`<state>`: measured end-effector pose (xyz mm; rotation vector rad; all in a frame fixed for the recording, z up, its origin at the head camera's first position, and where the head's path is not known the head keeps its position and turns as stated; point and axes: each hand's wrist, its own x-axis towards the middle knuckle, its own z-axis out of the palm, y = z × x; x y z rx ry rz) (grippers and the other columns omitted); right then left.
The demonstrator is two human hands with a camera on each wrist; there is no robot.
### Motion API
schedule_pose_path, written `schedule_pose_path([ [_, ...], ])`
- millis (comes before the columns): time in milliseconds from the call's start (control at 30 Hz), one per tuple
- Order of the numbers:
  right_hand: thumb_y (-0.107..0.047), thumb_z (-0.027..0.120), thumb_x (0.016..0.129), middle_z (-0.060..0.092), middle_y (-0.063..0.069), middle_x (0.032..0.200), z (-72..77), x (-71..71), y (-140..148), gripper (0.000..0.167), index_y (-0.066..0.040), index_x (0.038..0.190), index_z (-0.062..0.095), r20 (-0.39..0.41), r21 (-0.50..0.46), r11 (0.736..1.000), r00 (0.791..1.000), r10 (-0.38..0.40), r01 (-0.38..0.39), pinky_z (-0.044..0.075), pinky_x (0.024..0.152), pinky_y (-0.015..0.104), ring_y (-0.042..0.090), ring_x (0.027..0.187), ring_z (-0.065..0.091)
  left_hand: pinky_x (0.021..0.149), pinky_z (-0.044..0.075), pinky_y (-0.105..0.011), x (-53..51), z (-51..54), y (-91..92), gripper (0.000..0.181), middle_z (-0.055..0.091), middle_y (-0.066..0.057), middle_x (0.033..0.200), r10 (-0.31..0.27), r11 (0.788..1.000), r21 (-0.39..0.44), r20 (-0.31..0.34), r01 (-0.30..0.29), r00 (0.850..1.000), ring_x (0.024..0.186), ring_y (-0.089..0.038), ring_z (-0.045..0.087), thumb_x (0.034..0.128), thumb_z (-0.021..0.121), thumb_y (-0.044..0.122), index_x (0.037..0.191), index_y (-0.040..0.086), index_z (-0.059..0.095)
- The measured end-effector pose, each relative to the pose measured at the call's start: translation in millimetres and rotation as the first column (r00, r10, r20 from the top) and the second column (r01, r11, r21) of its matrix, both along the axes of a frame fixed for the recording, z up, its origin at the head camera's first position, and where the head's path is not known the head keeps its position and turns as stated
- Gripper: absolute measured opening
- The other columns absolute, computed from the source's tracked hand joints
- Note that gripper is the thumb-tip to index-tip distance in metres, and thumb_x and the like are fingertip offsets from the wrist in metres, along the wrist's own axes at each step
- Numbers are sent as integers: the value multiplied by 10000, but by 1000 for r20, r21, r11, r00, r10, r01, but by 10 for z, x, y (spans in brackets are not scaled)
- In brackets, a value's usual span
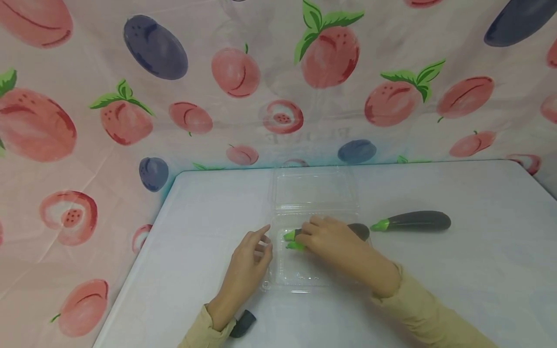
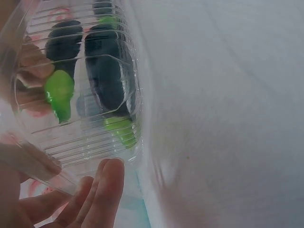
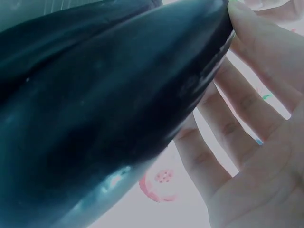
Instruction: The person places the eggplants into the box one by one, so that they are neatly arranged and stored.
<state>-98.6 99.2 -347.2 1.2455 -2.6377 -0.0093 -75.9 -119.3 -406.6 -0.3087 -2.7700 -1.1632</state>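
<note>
A clear plastic clamshell box (image 1: 300, 278) lies on the table with its lid (image 1: 315, 188) folded back. My right hand (image 1: 332, 241) reaches over the box and pinches an eggplant (image 3: 118, 95) near its narrow end; in the head view mostly its green stem (image 1: 296, 246) shows. Right behind it a second eggplant (image 1: 360, 231) lies in the box, partly covered by the hand. At the box's left side is my left hand (image 1: 248, 256), fingers loosely extended; in the left wrist view its fingertips (image 2: 111, 173) are by the box wall.
A third eggplant (image 1: 417, 221) lies on the white table (image 1: 478, 270) to the right of the box, stem pointing left. Beside the left sleeve is a small black object (image 1: 243, 324). A fruit-print cloth (image 1: 243, 121) hangs behind the table.
</note>
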Motion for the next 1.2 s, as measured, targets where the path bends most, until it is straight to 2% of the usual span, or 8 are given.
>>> schedule_pose_path([
  [167,-184,795,821,686,-38,932,-11,5,-22,201,-171,1018,757,25,16,1000,1000,-7,7,536,703,256,133,841,594,761,586,-224,1,1,1,443,628,-30,1081,-2,1000,2,3,2,1000,933,-134,669,966,616,101,1400,79,532],
  [433,-169,787,826,692,-39,940,-33,6,-44,209,-165,1032,754,20,15,1000,1000,-1,0,541,694,251,128,847,601,748,583,-208,-1,3,0,444,627,-34,1079,-5,1000,2,-1,5,1000,928,-137,673,965,619,97,1399,70,532],
  [867,-172,790,817,658,-44,857,-128,-44,-55,148,-157,956,742,12,-44,999,1000,27,-27,514,627,212,116,755,560,756,583,-211,0,1,-4,444,623,-27,1079,-6,1000,16,11,6,1000,936,-135,670,965,616,97,1401,84,534],
  [1200,-200,781,836,646,-42,825,-203,-93,-68,135,-155,957,740,38,-23,1000,999,13,-12,501,599,208,102,709,525,759,583,-210,9,19,0,440,622,-31,1085,-7,1000,7,11,7,1000,938,-141,669,968,612,99,1400,82,530],
])
